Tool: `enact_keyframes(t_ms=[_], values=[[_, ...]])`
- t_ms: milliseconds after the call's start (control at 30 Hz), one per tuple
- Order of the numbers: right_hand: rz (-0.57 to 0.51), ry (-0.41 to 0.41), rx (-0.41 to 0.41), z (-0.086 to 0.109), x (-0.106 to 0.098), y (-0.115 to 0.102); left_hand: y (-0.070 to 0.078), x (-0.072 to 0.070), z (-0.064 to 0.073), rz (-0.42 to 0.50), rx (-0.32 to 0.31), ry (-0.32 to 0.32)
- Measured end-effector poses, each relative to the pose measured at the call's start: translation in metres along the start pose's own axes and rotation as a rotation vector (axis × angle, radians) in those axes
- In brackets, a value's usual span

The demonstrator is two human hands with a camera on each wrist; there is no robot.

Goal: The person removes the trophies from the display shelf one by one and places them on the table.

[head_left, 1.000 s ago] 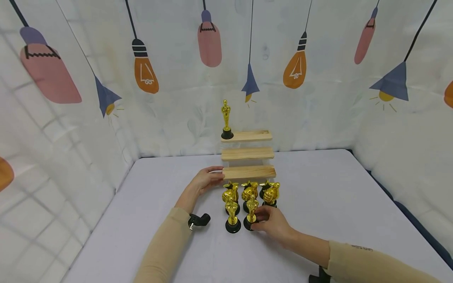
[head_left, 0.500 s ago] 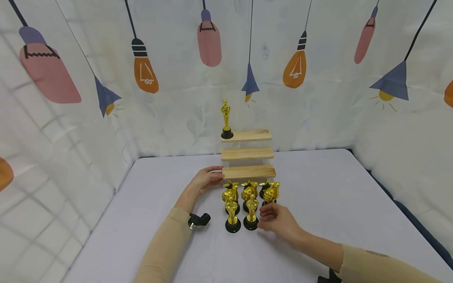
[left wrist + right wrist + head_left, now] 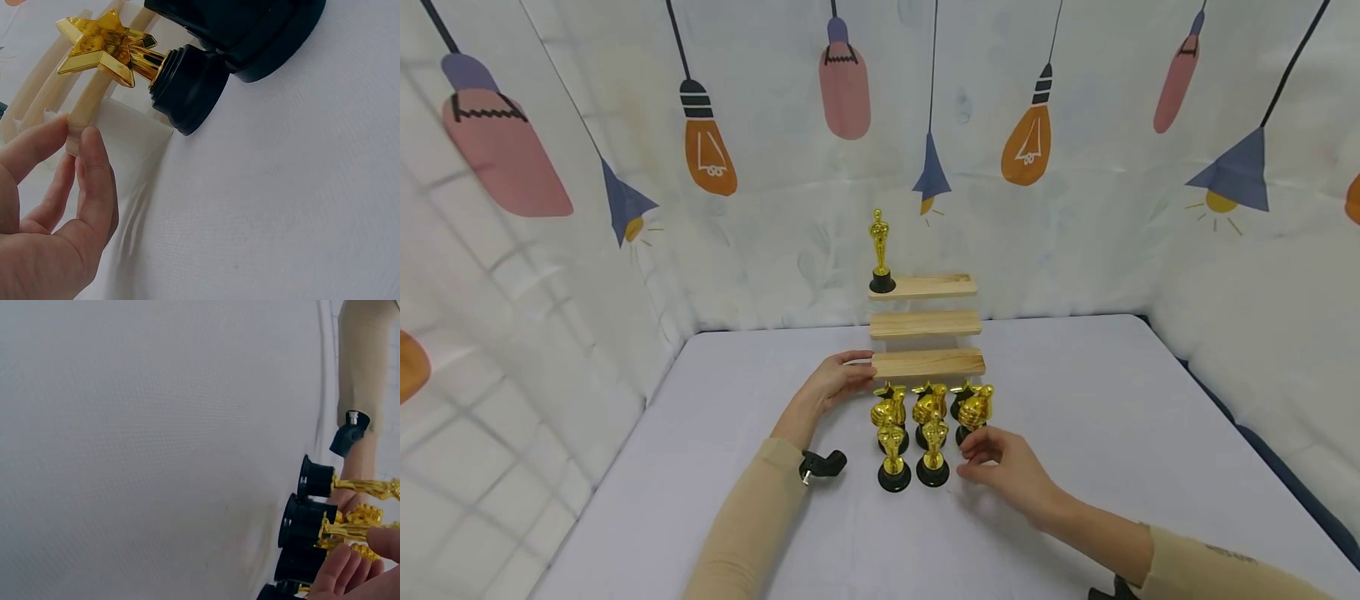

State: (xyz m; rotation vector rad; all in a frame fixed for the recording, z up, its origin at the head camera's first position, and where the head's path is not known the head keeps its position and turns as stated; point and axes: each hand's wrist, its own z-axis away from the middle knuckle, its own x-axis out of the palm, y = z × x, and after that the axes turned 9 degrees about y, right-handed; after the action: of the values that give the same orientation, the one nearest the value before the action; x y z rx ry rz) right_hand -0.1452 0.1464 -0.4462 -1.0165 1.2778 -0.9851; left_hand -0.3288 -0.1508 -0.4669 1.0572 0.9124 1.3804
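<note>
My left hand (image 3: 833, 383) pinches the left end of the lowest plank (image 3: 928, 363) of a three-step wooden display stand; the left wrist view shows thumb and fingertips around the plank's end (image 3: 74, 140). My right hand (image 3: 1011, 471), fingers loosely bent and holding nothing, hovers just right of a gold figure trophy (image 3: 934, 450) on a black base. Another figure trophy (image 3: 892, 450) stands to its left. Behind these are gold trophies with rounded tops (image 3: 929, 407) and star trophies (image 3: 103, 47), partly hidden. On the top step's left end a figure trophy (image 3: 880, 250) stands upright.
A white cloth covers the table (image 3: 700, 467). Behind it hangs a pale curtain (image 3: 775, 250) printed with lamps, and similar fabric closes both sides. The trophies stand close together in rows right before the stand.
My right hand has let go of the front right figure trophy and drawn back to the right. The trophy stays standing on the table, and my left hand keeps its place on the stand.
</note>
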Motion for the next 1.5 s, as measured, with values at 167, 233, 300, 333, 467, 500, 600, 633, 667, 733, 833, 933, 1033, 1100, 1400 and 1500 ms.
enact_keyframes(t_ms=[167,233,300,333,467,500,600,633,667,733,833,933,1033,1100,1400,1500], values=[[-0.009,-0.01,-0.034,0.003,-0.007,-0.012,0.0,0.001,0.0,0.005,0.0,0.004],[-0.012,-0.025,-0.051,0.003,-0.01,-0.017,0.0,0.001,0.0,0.013,-0.001,0.002],[-0.015,-0.035,-0.072,0.003,-0.012,-0.021,0.0,0.001,0.0,0.018,-0.001,0.002],[-0.018,-0.041,-0.08,0.003,-0.014,-0.022,0.0,0.001,0.0,0.02,-0.001,0.002],[-0.026,-0.055,-0.108,0.002,-0.018,-0.03,-0.001,0.001,0.0,0.012,0.002,0.006],[-0.03,-0.056,-0.109,0.002,-0.02,-0.032,-0.002,0.001,0.0,0.014,0.001,0.005],[-0.044,-0.044,-0.108,-0.002,-0.023,-0.04,-0.003,0.002,0.0,0.024,-0.008,0.006],[-0.052,-0.037,-0.108,-0.003,-0.025,-0.043,-0.003,0.002,0.0,0.03,-0.009,0.005],[-0.064,-0.03,-0.107,-0.005,-0.027,-0.047,-0.003,0.002,0.0,0.035,-0.01,0.005],[-0.09,-0.025,-0.114,-0.01,-0.03,-0.054,-0.003,0.002,0.001,0.041,-0.012,0.007],[-0.123,-0.033,-0.133,-0.018,-0.035,-0.066,-0.003,0.002,0.001,0.039,-0.014,0.008],[-0.139,-0.043,-0.152,-0.025,-0.039,-0.076,-0.002,0.001,0.0,0.033,-0.017,0.005],[-0.139,-0.058,-0.169,-0.032,-0.041,-0.085,-0.001,0.001,0.0,0.03,-0.019,0.004],[-0.143,-0.074,-0.179,-0.036,-0.042,-0.089,0.0,0.001,0.0,0.028,-0.019,0.004],[-0.162,-0.127,-0.165,-0.057,-0.046,-0.105,0.0,0.0,-0.001,0.03,-0.026,0.004],[-0.16,-0.125,-0.152,-0.067,-0.048,-0.111,-0.001,0.0,-0.002,0.033,-0.031,0.006]])
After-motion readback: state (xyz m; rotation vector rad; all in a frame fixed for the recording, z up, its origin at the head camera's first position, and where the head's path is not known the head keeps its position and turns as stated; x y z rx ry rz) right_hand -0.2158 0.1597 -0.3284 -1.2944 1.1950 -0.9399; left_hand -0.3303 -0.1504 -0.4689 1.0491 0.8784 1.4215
